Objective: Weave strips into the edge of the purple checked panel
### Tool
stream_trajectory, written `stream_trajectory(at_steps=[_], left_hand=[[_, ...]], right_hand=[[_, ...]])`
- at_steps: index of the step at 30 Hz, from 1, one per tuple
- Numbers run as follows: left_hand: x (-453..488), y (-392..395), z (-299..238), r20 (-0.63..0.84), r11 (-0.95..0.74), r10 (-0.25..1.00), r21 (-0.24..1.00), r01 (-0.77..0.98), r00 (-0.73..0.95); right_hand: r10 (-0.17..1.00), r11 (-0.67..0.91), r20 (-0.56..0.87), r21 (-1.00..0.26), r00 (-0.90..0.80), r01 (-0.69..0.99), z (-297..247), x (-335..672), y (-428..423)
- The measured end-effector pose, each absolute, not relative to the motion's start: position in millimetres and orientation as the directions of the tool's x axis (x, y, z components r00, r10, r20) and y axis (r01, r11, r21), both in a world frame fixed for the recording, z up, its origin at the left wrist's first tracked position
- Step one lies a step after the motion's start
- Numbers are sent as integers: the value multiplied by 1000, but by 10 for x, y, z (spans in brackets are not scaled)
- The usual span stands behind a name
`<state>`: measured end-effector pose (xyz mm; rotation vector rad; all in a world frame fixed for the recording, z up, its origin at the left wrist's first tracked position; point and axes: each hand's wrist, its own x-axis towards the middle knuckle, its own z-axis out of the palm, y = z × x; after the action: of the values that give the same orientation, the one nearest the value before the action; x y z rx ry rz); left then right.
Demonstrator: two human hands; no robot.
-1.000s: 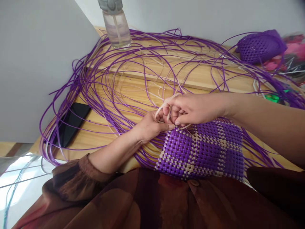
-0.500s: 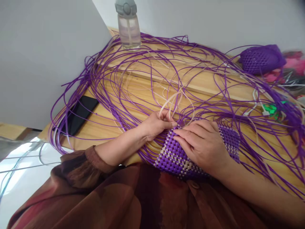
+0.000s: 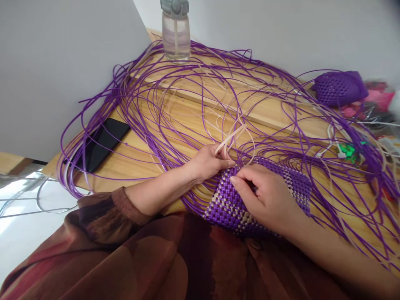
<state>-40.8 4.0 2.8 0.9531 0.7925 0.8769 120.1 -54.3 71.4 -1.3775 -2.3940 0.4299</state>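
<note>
A purple and cream woven piece (image 3: 229, 196) lies at the table's front edge, close to my body, with long loose strands fanning out from its sides. At its upper left corner my left hand (image 3: 215, 162) is closed, thumb and fingers pinching pale plastic strands (image 3: 231, 135) that loop up above it. My right hand (image 3: 265, 193) is over the woven piece, fingers curled and thumb against the forefinger, just right of the left fingertips. A pale loop runs down towards these fingers, but what they pinch is too small to make out.
Purple strands (image 3: 150, 135) spread over the wooden table (image 3: 125, 166). A water bottle (image 3: 176, 35) stands at the back, and a black phone (image 3: 104, 143) lies on the left under strands. A purple mesh bundle (image 3: 340, 88) and white cables (image 3: 329, 139) are on the right.
My right hand has curled its fingers more tightly and uncovered more of the weave's upper edge. My left hand keeps its pinch. The whole view has shifted slightly.
</note>
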Motion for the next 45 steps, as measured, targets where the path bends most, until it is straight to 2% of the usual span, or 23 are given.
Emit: stream_trajectory(at_steps=[2,3,6,8,12,15,18,22,24,28,30,32,36,39,43,45], left_hand=[[-412,44,22,-169,295,888,922,-250,428],[-415,44,23,-164,288,888,927,-242,429],[-420,36,30,-146,254,893,944,-209,426],[-424,28,35,-119,209,904,961,-181,410],[-432,38,41,-109,167,915,979,-120,388],[-444,69,56,-141,223,896,963,-151,420],[-462,86,95,-202,344,856,910,-233,476],[-471,59,151,-337,554,733,799,-232,591],[-453,37,148,-339,553,746,795,-249,573],[-399,5,98,-303,474,823,833,-285,481],[-387,0,84,-306,455,838,848,-271,452],[-391,4,89,-312,453,841,853,-260,442],[-418,22,123,-312,469,817,848,-245,485],[-437,32,135,-304,478,800,844,-243,517],[-455,39,134,-265,459,790,854,-247,553],[-462,40,138,-240,436,792,866,-244,562]], right_hand=[[890,390,7,-532,-457,752,793,1219,-615],[889,386,15,-564,-459,730,810,1228,-644],[869,477,206,-589,-449,652,768,1234,-686],[866,495,261,-571,-426,655,714,1217,-688],[927,340,94,-616,-363,710,682,1183,-698],[934,263,-4,-672,-358,692,702,1196,-716],[943,241,8,-705,-332,667,714,1215,-730],[964,223,50,-691,-262,688,741,1204,-729],[972,127,-44,-730,-231,672,767,1188,-704],[894,-269,-405,-824,-189,498,798,1144,-632],[848,-370,-491,-818,-200,440,793,1113,-624],[827,-407,-521,-814,-211,415,787,1084,-647],[803,-421,-547,-802,-238,424,821,1100,-671],[791,-349,-552,-760,-263,548,883,1207,-531],[913,-127,-359,-701,-193,702,902,1346,-189],[918,-86,-333,-696,-214,713,864,1352,-73]])
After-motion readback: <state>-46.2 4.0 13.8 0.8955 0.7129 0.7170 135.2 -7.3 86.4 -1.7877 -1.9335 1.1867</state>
